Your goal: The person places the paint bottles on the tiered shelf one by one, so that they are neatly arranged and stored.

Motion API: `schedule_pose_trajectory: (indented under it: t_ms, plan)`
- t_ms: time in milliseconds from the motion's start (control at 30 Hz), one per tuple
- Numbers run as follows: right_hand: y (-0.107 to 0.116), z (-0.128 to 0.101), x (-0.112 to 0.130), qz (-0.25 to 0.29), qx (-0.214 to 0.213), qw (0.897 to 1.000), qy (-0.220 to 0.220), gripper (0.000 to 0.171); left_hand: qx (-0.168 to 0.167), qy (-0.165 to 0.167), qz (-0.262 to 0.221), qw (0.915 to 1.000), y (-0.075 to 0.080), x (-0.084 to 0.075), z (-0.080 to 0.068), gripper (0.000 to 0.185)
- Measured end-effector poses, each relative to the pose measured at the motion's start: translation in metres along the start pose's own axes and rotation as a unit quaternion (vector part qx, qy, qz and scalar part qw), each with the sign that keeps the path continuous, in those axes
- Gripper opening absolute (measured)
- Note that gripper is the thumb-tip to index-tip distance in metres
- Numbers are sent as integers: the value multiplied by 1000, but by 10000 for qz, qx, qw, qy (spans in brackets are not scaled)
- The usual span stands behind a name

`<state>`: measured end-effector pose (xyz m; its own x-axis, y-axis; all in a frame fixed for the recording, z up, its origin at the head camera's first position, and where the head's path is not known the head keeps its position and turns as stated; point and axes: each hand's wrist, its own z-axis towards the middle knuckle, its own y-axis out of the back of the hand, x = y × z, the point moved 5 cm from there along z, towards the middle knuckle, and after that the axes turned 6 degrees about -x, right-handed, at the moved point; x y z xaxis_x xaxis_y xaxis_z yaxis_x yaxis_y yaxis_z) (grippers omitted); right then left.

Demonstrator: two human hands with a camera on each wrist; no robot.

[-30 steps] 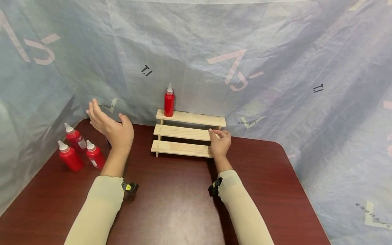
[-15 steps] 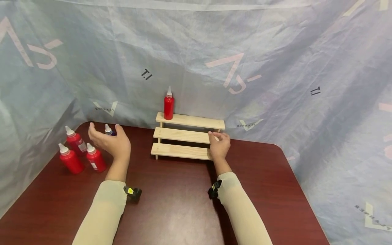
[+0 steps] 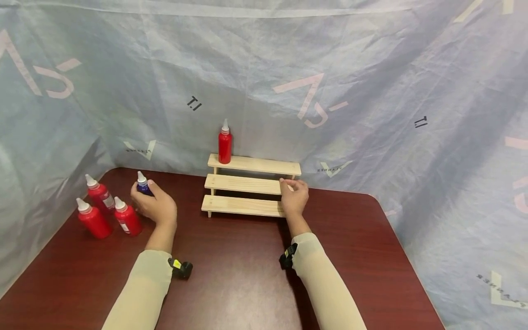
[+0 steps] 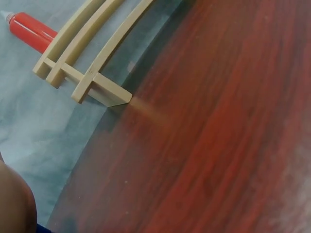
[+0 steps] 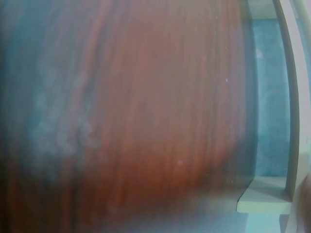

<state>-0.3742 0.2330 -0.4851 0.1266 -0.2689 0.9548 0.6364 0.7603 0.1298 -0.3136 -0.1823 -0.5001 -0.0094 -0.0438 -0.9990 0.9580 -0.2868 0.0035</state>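
Observation:
My left hand (image 3: 158, 206) curls its thumb and fingers round a blue squeeze bottle (image 3: 143, 188) with a white pointed cap at the back left of the table. The hand hides the bottle's lower part; only a sliver of blue shows in the left wrist view. My right hand (image 3: 294, 197) grips the right end of a three-step wooden display rack (image 3: 243, 184), its thumb at the middle step. On the rack's top step, toward the left, stands a red squeeze bottle (image 3: 224, 147), also visible in the left wrist view (image 4: 31, 30).
Several more squeeze bottles are not seen beyond three red ones: a rear one (image 3: 99, 192), a front-left one (image 3: 95, 222) and a right one (image 3: 128, 220), close beside my left hand. A grey cloth (image 3: 255, 82) hangs behind the dark red table (image 3: 231, 275).
My left hand has come down from raised and spread to closing round the blue bottle. The right hand keeps its place at the rack, and the head view has tilted slightly.

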Motion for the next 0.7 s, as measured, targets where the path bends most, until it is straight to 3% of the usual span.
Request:
schedule_pose_trajectory:
  t_ms: [200, 400, 567, 700]
  plan:
    - [-1, -1, 2, 4, -8, 10000, 24, 25, 241, -120, 54, 9996, -3, -3, -3, 53]
    - [-1, -1, 3, -55, -49, 9999, 109, 26, 753, 1, -171, 9970, -7, -7, -7, 55]
    - [-1, -2, 2, -39, -66, 9999, 91, 26, 1398, 89, -810, 9868, -14, -14, -13, 51]
    - [-1, -1, 2, 17, -30, 10000, 78, 25, 1923, 79, -1024, 9759, -21, -23, -21, 41]
